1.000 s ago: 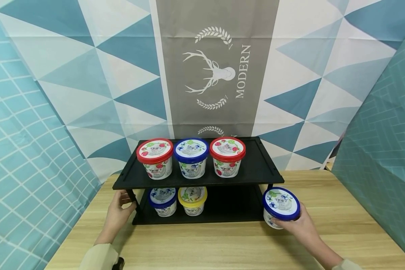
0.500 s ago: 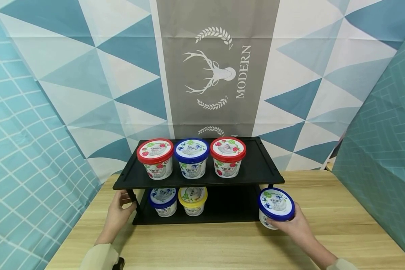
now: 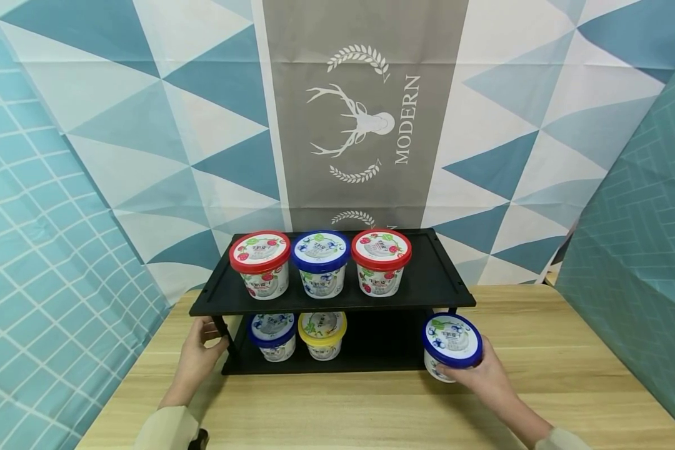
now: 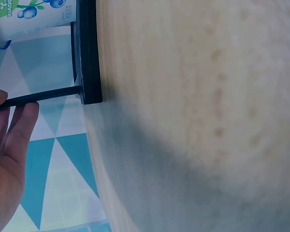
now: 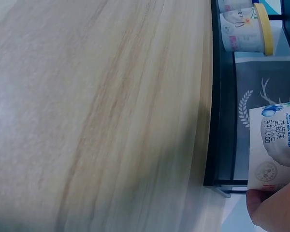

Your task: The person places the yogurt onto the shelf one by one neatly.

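My right hand [image 3: 486,375] grips a blue-lidded blueberry milk-drink cup [image 3: 452,340] upright at the front right corner of a black two-tier rack [image 3: 430,269]. In the right wrist view that cup [image 5: 275,150] overlaps the rack's right end, with part of the hand [image 5: 280,208] at its base. Over on the left, my left hand [image 3: 199,356] holds the rack's front left post; the left wrist view has the thumb and fingers on either side of this thin post [image 4: 55,93]. A blue-lidded cup [image 3: 272,337] and a yellow-lidded cup [image 3: 322,337] stand on the lower tier.
The upper tier carries a red-lidded cup [image 3: 260,265], a blue-lidded cup [image 3: 320,265] and another red-lidded cup [image 3: 380,262]. The rack stands on a wooden table [image 3: 326,412]. Behind it hangs a patterned cloth [image 3: 360,156], with teal cloths at both sides.
My right hand has carried the blue-lidded cup leftward, from beside the rack's right end to in front of the lower tier's right corner. The left hand has stayed on the post.
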Demonstrator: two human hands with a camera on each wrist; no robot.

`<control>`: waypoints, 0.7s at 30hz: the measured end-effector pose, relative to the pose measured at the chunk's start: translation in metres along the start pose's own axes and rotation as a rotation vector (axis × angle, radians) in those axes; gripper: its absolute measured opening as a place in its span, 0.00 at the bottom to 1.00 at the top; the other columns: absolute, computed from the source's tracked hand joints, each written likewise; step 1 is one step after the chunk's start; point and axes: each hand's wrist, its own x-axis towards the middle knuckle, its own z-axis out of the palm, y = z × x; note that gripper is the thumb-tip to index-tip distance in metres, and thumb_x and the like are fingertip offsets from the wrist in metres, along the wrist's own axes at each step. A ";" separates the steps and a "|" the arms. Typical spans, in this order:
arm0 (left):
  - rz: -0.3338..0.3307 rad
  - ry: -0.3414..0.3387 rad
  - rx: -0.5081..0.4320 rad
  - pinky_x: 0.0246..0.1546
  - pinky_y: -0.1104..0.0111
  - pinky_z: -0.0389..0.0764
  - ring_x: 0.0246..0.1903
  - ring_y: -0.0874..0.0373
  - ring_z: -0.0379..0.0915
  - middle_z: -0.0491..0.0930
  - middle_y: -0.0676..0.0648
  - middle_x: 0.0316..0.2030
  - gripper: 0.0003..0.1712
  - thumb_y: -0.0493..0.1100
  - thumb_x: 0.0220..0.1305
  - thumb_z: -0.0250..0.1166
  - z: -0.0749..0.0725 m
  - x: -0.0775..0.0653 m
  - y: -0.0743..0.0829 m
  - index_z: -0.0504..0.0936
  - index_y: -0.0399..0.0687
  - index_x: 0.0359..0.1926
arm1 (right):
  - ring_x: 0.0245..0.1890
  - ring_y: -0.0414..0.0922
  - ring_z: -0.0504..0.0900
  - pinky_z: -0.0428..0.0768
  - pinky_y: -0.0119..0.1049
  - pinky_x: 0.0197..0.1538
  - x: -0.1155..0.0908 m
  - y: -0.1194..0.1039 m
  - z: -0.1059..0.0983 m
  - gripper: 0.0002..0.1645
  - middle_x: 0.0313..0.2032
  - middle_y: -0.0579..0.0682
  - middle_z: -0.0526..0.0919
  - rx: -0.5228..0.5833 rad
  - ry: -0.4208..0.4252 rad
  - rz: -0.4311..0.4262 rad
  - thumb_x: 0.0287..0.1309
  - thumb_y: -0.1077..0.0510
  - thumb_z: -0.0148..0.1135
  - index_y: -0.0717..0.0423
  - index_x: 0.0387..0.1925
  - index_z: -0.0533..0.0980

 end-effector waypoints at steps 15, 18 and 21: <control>0.006 0.011 -0.006 0.40 0.78 0.74 0.37 0.82 0.65 0.74 0.40 0.48 0.21 0.32 0.60 0.60 0.001 0.000 -0.002 0.67 0.42 0.54 | 0.63 0.64 0.64 0.66 0.59 0.63 0.007 -0.004 0.014 0.67 0.63 0.66 0.62 0.003 0.021 -0.044 0.35 0.48 0.78 0.63 0.69 0.46; 0.008 0.013 -0.005 0.41 0.78 0.74 0.37 0.82 0.65 0.74 0.40 0.48 0.21 0.32 0.60 0.60 0.001 0.001 -0.002 0.67 0.43 0.54 | 0.63 0.63 0.64 0.66 0.59 0.63 0.008 -0.005 0.017 0.66 0.63 0.65 0.63 0.000 0.023 -0.052 0.35 0.48 0.78 0.62 0.68 0.47; 0.009 0.012 0.000 0.41 0.78 0.74 0.38 0.82 0.65 0.74 0.40 0.48 0.21 0.32 0.60 0.60 0.001 0.001 -0.003 0.67 0.42 0.54 | 0.63 0.63 0.64 0.65 0.59 0.63 0.009 -0.006 0.020 0.65 0.63 0.65 0.63 0.009 0.022 -0.055 0.35 0.48 0.78 0.62 0.68 0.48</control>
